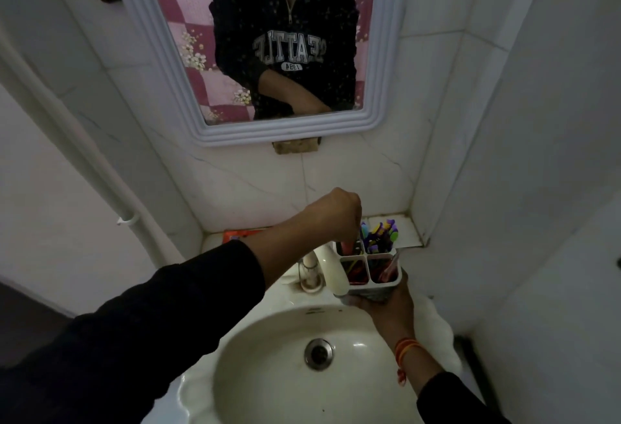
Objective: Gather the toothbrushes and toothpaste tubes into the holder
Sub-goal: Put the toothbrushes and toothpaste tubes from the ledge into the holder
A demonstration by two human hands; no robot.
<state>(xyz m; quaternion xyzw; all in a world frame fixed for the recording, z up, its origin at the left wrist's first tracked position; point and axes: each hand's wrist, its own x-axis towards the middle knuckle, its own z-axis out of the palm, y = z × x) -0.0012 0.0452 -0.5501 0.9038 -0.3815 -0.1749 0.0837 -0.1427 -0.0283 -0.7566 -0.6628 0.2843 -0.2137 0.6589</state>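
A white four-compartment holder (369, 280) is held above the sink's back edge, and my right hand (386, 306) grips it from below. Colourful toothbrushes (378, 233) stick up from its far right compartment. Red and dark items fill the two near compartments. My left hand (336, 213) is closed just above the far left compartment, pinching a thin handle that reaches down into it; the item's top is hidden in my fist. A red-orange toothpaste tube (243, 234) lies on the ledge behind my left forearm, partly hidden.
A white basin (268, 356) with a metal drain (318, 353) lies below. A white tap (331, 270) stands left of the holder. A framed mirror (265, 54) hangs above, tiled walls close in on the right, and a white pipe (100, 171) runs down the left.
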